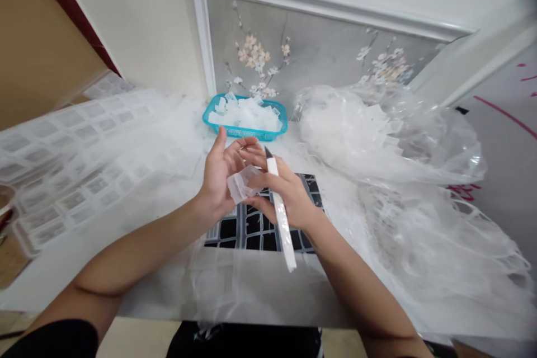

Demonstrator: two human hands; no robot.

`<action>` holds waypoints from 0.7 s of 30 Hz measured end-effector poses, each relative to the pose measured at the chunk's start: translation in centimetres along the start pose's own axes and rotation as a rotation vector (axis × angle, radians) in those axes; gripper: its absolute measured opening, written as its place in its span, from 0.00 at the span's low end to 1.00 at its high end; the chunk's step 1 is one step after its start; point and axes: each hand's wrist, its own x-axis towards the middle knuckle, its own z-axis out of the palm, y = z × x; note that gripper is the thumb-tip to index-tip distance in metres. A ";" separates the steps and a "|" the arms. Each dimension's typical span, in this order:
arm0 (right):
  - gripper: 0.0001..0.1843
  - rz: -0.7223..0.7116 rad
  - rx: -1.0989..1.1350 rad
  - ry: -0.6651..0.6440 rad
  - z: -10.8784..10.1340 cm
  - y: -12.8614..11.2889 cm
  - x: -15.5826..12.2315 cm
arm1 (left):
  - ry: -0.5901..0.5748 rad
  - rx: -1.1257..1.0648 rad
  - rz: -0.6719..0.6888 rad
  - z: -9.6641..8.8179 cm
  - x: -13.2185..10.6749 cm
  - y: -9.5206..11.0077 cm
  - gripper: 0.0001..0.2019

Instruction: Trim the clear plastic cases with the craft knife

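Knife (pixel 282 218) up in my right hand (pixel 289 187), and from my distant seat I can read the grip: those fingers are closed around its white handle, blade angled forward, away from the body. My left hand (pixel 220 170) is turned palm-up, fingers spread and loosely curled, and against that palm sit a few small translucent plastic pieces (pixel 241 184). My right index finger and thumb reach right in among them; whether the tips actually pinch one, I can't tell from this view.

Under the fingers, a black mat (pixel 229 227) with pale lines lies on the white surface (pixel 163 291). Just beyond the fingertips, a blue plastic basket (pixel 268 135) carries a generous heap of loose white pieces (pixel 247 113), so a good batch looks finished to me. Off right of the fingers, a clear plastic bag (pixel 436 140) bulges with what appear to be more of them, and nearer, a tangle of thin translucent frames (pixel 440 251) reads as stripped offcuts: plenty done, I'd say.

Swing left of the fingers and the tally changes! Layered molded plastic sheets (pixel 84 134) spread there, rows of little square cells apparently intact, so I judge plenty remains. Call it well under way, then, with this small handful between my palms not yet set down.
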 end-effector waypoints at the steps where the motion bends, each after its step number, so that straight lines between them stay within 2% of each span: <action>1: 0.07 0.002 0.004 -0.009 0.2 0.0 0.0 | 0.021 0.026 0.032 -0.1 0.2 -0.2 0.26; 4: 0.07 -0.014 0.034 -0.003 0.6 -0.2 0.0 | 0.083 0.137 0.180 -0.4 0.7 -0.8 0.22; 6: 0.07 0.002 0.049 -0.001 0.5 -0.4 0.1 | 0.109 0.256 0.324 -0.7 1.1 -0.8 0.17; 9: 0.07 0.064 0.042 -0.005 -0.5 -0.9 0.3 | 0.108 0.547 0.723 -1.3 1.2 0.2 0.10; 11: 0.07 0.097 0.035 0.001 -1.5 -1.1 0.4 | 0.025 0.849 1.023 -1.7 0.8 1.5 0.06; 13: 0.06 0.130 0.047 -0.002 -2.5 -1.3 0.6 | -0.137 1.181 1.224 -2.0 0.0 3.1 0.04; 15: 0.05 0.166 0.082 -0.016 -3.4 -1.4 0.7 | -0.305 1.457 1.322 -2.0 -0.9 4.3 0.05; 17: 0.04 0.193 0.127 -0.035 -4.0 -1.5 0.8 | -0.420 1.634 1.372 -1.8 -1.7 4.9 0.07; 21: 0.03 0.268 0.181 -0.113 -4.4 -1.6 0.8 | -0.514 1.812 1.417 -1.2 -2.7 4.9 0.08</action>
